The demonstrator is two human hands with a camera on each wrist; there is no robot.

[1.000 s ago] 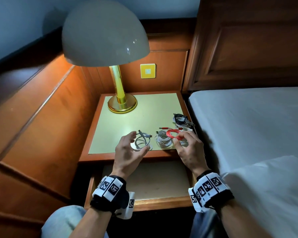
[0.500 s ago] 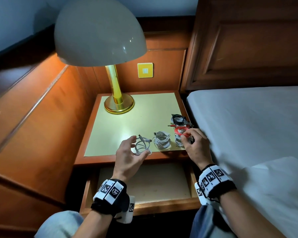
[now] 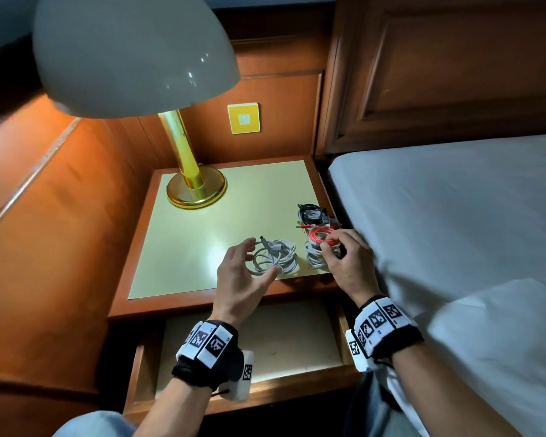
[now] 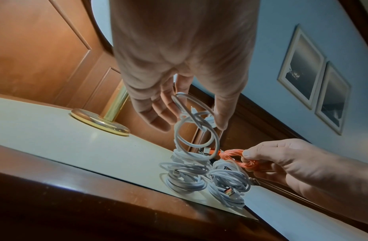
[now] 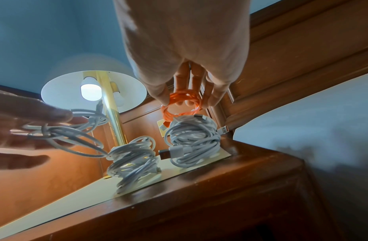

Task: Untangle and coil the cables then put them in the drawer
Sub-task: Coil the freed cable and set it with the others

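My left hand (image 3: 262,257) pinches a small pale grey cable coil (image 3: 265,261) between thumb and fingers, just above a white coil (image 3: 290,252) lying on the nightstand (image 3: 202,247). In the left wrist view the grey coil (image 4: 194,128) hangs from the fingertips over that white coil (image 4: 185,177). My right hand (image 3: 328,244) pinches a red coil (image 3: 320,234) over a second white coil (image 3: 312,257); the right wrist view shows the red coil (image 5: 183,104) above it (image 5: 191,140). A black coil (image 3: 311,212) lies behind. The drawer (image 3: 297,335) stands open below.
A brass lamp (image 3: 196,190) with a wide shade stands at the back left of the nightstand. A bed (image 3: 454,231) with white sheets runs along the right side. Wood panelling closes the left and back. My knees are under the drawer front (image 3: 281,389).
My left hand has carried the grey coil to the right, over the left white coil. My right hand has shifted the red coil right and back, above the right white coil.
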